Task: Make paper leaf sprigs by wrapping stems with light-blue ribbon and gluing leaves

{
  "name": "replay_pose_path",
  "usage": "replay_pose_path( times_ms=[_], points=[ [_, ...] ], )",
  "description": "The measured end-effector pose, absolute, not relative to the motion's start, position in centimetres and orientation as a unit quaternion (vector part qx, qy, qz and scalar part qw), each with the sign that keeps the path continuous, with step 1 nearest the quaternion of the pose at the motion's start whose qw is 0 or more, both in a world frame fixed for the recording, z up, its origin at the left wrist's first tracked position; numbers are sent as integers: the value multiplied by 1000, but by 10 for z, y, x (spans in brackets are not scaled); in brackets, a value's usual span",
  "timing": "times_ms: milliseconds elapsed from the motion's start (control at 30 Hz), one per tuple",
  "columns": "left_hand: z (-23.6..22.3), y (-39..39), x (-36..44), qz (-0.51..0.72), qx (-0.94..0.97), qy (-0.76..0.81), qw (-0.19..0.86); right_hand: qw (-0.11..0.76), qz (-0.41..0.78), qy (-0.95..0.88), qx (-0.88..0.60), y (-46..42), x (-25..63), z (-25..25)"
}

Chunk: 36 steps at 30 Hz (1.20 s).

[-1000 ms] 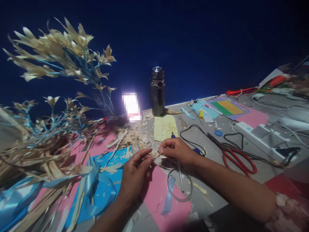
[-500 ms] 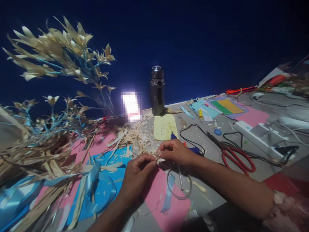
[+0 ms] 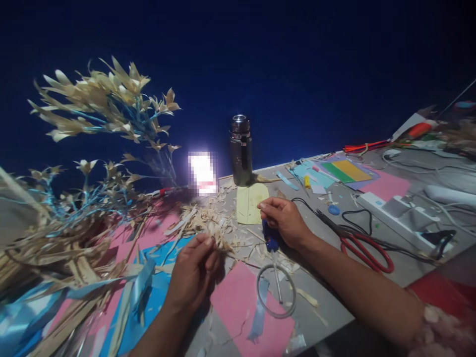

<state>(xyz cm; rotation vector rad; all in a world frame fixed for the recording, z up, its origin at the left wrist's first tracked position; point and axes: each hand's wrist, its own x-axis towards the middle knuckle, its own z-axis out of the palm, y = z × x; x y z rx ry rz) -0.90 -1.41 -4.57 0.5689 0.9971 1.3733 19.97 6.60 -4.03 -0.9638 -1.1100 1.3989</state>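
Note:
My left hand (image 3: 195, 270) is over the blue and pink sheets, its thumb and fingertips pinched together. A pale bit of dried husk shows at those fingertips, but I cannot tell whether it is held or lies behind. My right hand (image 3: 285, 222) is closed in a pinch beside the yellow paper (image 3: 247, 204); anything between its fingers is too small to make out. Just below it lies a blue glue gun (image 3: 271, 240), partly hidden, with a clear stick (image 3: 278, 285) running from it across a grey ring (image 3: 259, 292). Husk scraps (image 3: 210, 218) are heaped between the hands.
A dark flask (image 3: 241, 158) stands at the back, left of it a bright light (image 3: 203, 171). Dried-husk flower branches (image 3: 111, 106) rise at left above husk strips and blue ribbon (image 3: 143, 282). Red-handled scissors (image 3: 366, 253), cords and a white power strip (image 3: 397, 218) lie right.
My hands, together at a small piece of husk before, have moved apart. The left went left and the right went up and to the right. The view has tilted slightly upward.

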Motion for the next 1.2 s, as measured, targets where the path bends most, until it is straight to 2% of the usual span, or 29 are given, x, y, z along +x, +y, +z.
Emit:
replay_pose_path(
  times_ms=[167,367,433,633,800,867,1067,1200],
  points=[
    [-44,-10,-19,627,213,432,613,480,503,-562,-447,69,202,-45],
    [-41,-7,-25,655,210,420,592,355,224,-796,-435,56,196,-57],
    [-38,-5,-30,668,206,421,578,335,181,-819,-429,54,195,-60],
    [-29,1,-43,688,195,428,553,312,197,-819,-440,53,195,-58],
    [-28,3,-50,715,175,415,535,307,300,-782,-452,52,197,-39],
    [-30,4,-53,719,172,415,530,276,313,-790,-450,53,196,-29],
    [-34,5,-56,724,224,447,476,73,158,-894,-414,65,175,-17],
    [-32,5,-59,743,245,452,429,51,128,-901,-410,84,149,-18]
  ],
)
